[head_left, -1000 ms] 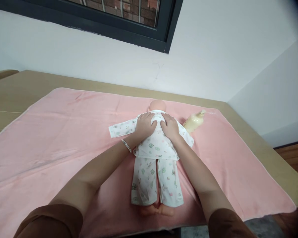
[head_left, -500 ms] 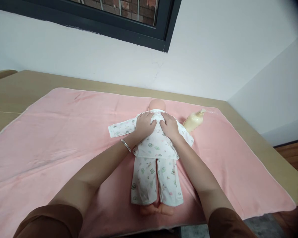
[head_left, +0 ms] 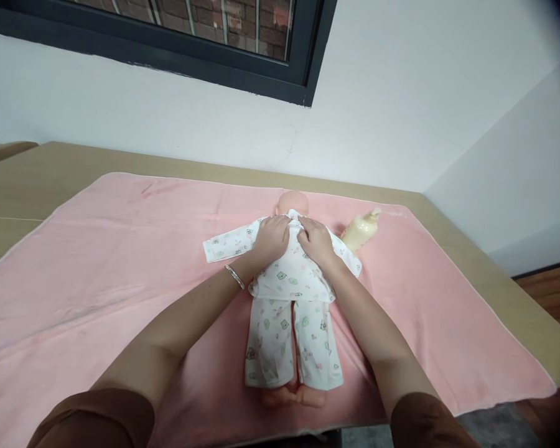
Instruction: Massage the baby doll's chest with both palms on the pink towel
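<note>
A baby doll (head_left: 292, 202) in white printed pyjamas (head_left: 292, 311) lies on a pink towel (head_left: 121, 249), head away from me, bare feet toward me. My left hand (head_left: 271, 238) rests on the doll's upper chest at the left, fingers curled and pinching the shirt near the collar. My right hand (head_left: 315, 241) sits beside it on the right, fingers likewise bent on the shirt fabric at the collar. The thumbs almost meet at the neckline. A silver bangle (head_left: 234, 277) circles my left wrist.
A cream pump bottle (head_left: 360, 229) lies on its side on the towel just right of the doll's shoulder. The towel covers a tan table (head_left: 51, 168) against a white wall. A dark-framed window (head_left: 191, 50) is above. Wooden floor (head_left: 550, 298) shows at right.
Both hands have slid up from the doll's chest toward the collar and drawn closer together, fingers now curled on the fabric. The view has tilted slightly.
</note>
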Available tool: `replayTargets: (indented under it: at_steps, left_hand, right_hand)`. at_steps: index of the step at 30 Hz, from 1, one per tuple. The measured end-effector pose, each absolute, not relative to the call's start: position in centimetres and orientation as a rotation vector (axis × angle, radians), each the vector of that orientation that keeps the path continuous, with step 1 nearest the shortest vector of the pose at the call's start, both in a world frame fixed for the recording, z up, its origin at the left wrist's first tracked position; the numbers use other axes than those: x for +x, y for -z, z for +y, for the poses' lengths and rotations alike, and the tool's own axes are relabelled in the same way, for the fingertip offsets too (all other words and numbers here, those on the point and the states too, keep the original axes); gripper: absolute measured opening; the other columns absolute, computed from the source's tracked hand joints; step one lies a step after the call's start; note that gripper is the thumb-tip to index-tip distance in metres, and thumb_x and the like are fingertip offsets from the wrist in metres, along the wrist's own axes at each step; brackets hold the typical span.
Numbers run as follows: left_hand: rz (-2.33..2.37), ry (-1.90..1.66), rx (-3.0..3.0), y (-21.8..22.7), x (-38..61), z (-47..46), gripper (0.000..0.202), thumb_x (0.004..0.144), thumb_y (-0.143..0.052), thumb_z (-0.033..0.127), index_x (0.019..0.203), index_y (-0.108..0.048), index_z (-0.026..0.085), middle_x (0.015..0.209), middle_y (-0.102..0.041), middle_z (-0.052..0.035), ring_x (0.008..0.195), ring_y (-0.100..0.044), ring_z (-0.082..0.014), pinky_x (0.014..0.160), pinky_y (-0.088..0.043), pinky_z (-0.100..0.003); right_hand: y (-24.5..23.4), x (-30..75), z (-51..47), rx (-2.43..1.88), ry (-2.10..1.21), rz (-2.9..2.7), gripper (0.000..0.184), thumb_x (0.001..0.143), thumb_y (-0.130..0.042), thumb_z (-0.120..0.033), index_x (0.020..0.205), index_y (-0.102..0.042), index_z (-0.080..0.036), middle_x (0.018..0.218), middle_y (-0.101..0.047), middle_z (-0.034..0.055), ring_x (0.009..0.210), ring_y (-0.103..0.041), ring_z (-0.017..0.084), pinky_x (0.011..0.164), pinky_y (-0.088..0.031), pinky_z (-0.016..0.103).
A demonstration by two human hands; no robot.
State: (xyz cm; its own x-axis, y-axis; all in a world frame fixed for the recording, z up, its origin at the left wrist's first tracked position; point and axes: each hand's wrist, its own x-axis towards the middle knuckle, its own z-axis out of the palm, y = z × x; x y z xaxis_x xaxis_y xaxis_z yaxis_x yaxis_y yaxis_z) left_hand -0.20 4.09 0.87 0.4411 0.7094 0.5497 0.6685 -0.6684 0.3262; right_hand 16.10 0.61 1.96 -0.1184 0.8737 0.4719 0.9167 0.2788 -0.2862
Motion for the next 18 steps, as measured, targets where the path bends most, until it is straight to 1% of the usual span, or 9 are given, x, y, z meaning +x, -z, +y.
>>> replayTargets:
  at_steps: [4,6,7,9,11,13,14,16,18]
  left_hand:
    - [1.34,-0.967,2.696,-1.3,-0.2,3.6,0.027,0.093,-0.037,0.018,0.099,-0.063,0.017,0.101,-0.068,-0.0142,0.103,-0.062,-0.0293,0.091,-0.045,-0.044]
    - [1.393,-0.977,2.675,-1.3,-0.1,3.4,0.026,0.093,-0.038,0.018,0.095,-0.063,0.018,0.097,-0.067,-0.0145,0.1,-0.061,-0.0302,0.087,-0.046,-0.045]
    - [1.403,-0.989,2.658,-1.2,0.0,3.4,0.026,0.093,-0.038,0.019,0.096,-0.064,0.018,0.098,-0.067,-0.0141,0.101,-0.061,-0.0301,0.087,-0.046,-0.045]
    - [1.389,-1.019,2.625,-1.0,0.1,3.6,0.028,0.093,-0.038,0.02,0.105,-0.064,0.017,0.107,-0.069,-0.0129,0.106,-0.061,-0.029,0.092,-0.045,-0.044]
    - [1.348,-1.049,2.602,-0.9,0.1,3.8,0.033,0.093,-0.038,0.021,0.117,-0.061,0.016,0.12,-0.067,-0.012,0.115,-0.059,-0.0274,0.1,-0.042,-0.043]
    - [1.309,-1.066,2.593,-0.8,0.1,4.0,0.038,0.094,-0.037,0.021,0.125,-0.058,0.015,0.13,-0.064,-0.0123,0.123,-0.056,-0.0265,0.107,-0.039,-0.043]
    - [1.298,-1.063,2.595,-0.8,0.1,4.1,0.039,0.095,-0.036,0.022,0.127,-0.058,0.015,0.131,-0.063,-0.0124,0.124,-0.055,-0.0264,0.108,-0.038,-0.043]
    - [1.291,-1.051,2.603,-0.8,0.0,4.1,0.038,0.095,-0.037,0.022,0.125,-0.059,0.015,0.129,-0.065,-0.012,0.121,-0.056,-0.0267,0.106,-0.039,-0.043]
    - [1.308,-1.045,2.615,-0.8,0.0,4.0,0.033,0.095,-0.038,0.022,0.116,-0.062,0.016,0.119,-0.068,-0.0112,0.114,-0.059,-0.0268,0.101,-0.041,-0.042]
  right_hand:
    - [-2.3,15.6,-0.1,-1.624,0.168,-2.026,0.042,0.091,-0.043,-0.019,0.127,-0.065,-0.016,0.129,-0.067,0.0102,0.122,-0.061,0.026,0.107,-0.044,0.038]
    - [-2.4,15.3,-0.3,-1.697,0.172,-1.962,0.04,0.091,-0.043,-0.02,0.124,-0.067,-0.02,0.125,-0.07,0.0083,0.116,-0.064,0.026,0.101,-0.048,0.038]
    - [-2.4,15.2,-0.4,-1.731,0.168,-1.927,0.04,0.092,-0.043,-0.021,0.124,-0.067,-0.021,0.123,-0.071,0.0075,0.113,-0.065,0.026,0.099,-0.049,0.038]
    - [-2.4,15.1,-0.3,-1.755,0.153,-1.888,0.041,0.092,-0.043,-0.022,0.126,-0.066,-0.022,0.123,-0.071,0.0072,0.111,-0.065,0.026,0.097,-0.05,0.038]
    - [-2.2,15.3,0.0,-1.721,0.128,-1.902,0.045,0.091,-0.042,-0.022,0.131,-0.062,-0.018,0.129,-0.068,0.0088,0.118,-0.062,0.026,0.102,-0.048,0.039]
    - [-2.0,15.6,0.4,-1.682,0.102,-1.934,0.049,0.091,-0.041,-0.021,0.136,-0.058,-0.014,0.137,-0.062,0.0107,0.128,-0.055,0.026,0.11,-0.043,0.042]
    - [-2.0,15.8,0.6,-1.669,0.092,-1.949,0.05,0.091,-0.04,-0.021,0.137,-0.057,-0.013,0.139,-0.06,0.0112,0.132,-0.052,0.026,0.112,-0.04,0.043]
    - [-1.9,16.0,0.8,-1.649,0.083,-1.971,0.051,0.091,-0.039,-0.019,0.138,-0.056,-0.013,0.141,-0.059,0.0111,0.135,-0.05,0.027,0.114,-0.038,0.044]
    - [-1.9,16.0,0.7,-1.618,0.079,-1.979,0.05,0.09,-0.04,-0.018,0.136,-0.059,-0.014,0.138,-0.062,0.01,0.132,-0.052,0.026,0.113,-0.039,0.042]
